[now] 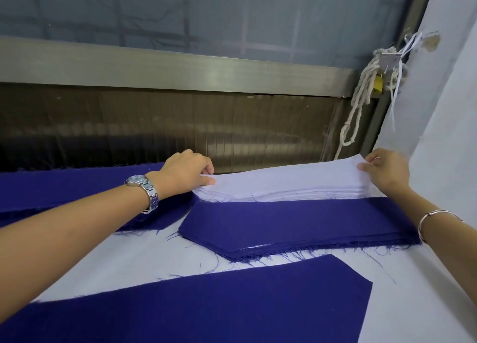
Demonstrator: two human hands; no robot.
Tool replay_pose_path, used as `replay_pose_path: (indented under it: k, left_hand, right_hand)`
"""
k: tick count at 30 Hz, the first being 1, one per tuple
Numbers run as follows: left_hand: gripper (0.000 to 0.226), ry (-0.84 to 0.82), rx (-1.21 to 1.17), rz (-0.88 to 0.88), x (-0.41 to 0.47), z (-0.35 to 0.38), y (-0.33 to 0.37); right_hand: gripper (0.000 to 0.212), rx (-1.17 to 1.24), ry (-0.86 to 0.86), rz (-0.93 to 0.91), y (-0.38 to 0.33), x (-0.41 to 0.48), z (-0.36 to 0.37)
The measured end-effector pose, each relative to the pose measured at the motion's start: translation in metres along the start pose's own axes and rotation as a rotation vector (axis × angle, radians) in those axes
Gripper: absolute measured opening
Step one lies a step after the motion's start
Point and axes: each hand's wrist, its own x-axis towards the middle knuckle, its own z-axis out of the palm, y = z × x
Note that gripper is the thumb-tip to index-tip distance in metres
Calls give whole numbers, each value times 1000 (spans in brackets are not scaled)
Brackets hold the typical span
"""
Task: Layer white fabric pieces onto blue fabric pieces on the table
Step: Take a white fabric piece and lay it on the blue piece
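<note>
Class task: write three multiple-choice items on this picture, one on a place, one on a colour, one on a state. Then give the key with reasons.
1. Where is the white stack?
A) at the far side of the blue stack
B) on the floor
C) under the near blue piece

2. What colour is the padlock?
A) red
B) yellow
C) black

3. What do the left hand and right hand do?
A) rest flat
B) pinch the top white sheet
C) hold scissors

Key:
1 A, white edges show just beyond the blue.
2 B, it shows yellow.
3 B, each hand pinches one end.
</note>
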Motion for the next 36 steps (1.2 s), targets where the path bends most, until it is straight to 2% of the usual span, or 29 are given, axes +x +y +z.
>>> replay_pose_path:
  k: [6, 11, 16, 20, 24, 30, 32, 34, 36]
  left_hand:
    - [35, -39, -57, -13, 4, 1, -3]
    - [37, -85, -84, -11, 5, 0, -3]
    - [36, -61, -60, 18, 5, -4, 2]
    - [30, -4, -24, 43, 2, -4, 5]
    - [13, 157, 36, 76, -4, -2, 6]
    - [14, 382, -191, 90, -19, -7, 3]
    - [15, 415, -310, 88, -25, -17, 1]
    - [17, 425, -438, 83, -34, -30, 0]
    - [19, 442, -536, 81, -44, -42, -2]
  right_hand:
    - [24, 35, -26, 9, 9, 5, 0]
    - [15, 82, -55, -17, 16, 5, -8]
    - [15, 215, -59, 15, 20, -3, -17]
    - [15, 255, -53, 41, 23, -8, -21]
    - [11, 267, -63, 79, 26, -10, -21]
    - [10, 420, -15, 148, 22, -11, -28]
    - [9, 516, 24, 180, 15, -12, -37]
    - [19, 585, 44, 189, 8, -13, -47]
    - [20, 612, 21, 176, -2, -18, -57]
